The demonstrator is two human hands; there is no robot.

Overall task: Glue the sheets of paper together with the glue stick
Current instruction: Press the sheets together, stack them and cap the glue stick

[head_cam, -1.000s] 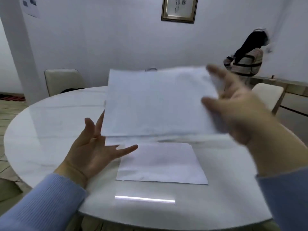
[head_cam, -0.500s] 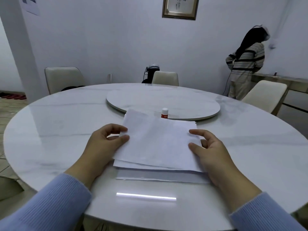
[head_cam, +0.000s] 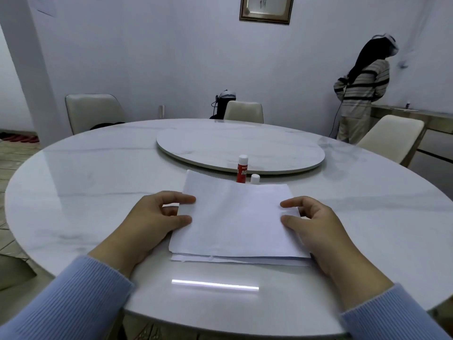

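Lower end of glue stick point(head_cam: 242, 169) and most of white cap point(head_cam: 255, 179) hidden behind top sheet point(head_cam: 235, 222). Lower sheets point(head_cam: 240, 260) covered except near edges. Picture frame point(head_cam: 266, 11) cut off above.

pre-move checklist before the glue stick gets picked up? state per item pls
1. Top sheet squared to the stack: not ok, it lies skewed and lower edges stick out at the front.
2. Left hand on the paper: ok, fingers curl onto its left edge.
3. Right hand on the paper: ok, fingers at its right edge.
4. Glue stick upright beyond the sheets: ok.
5. Glue stick open: cannot tell; a small white cap-like piece stands beside it.
6. A hand free to take the stick: not ok, both are on the paper.
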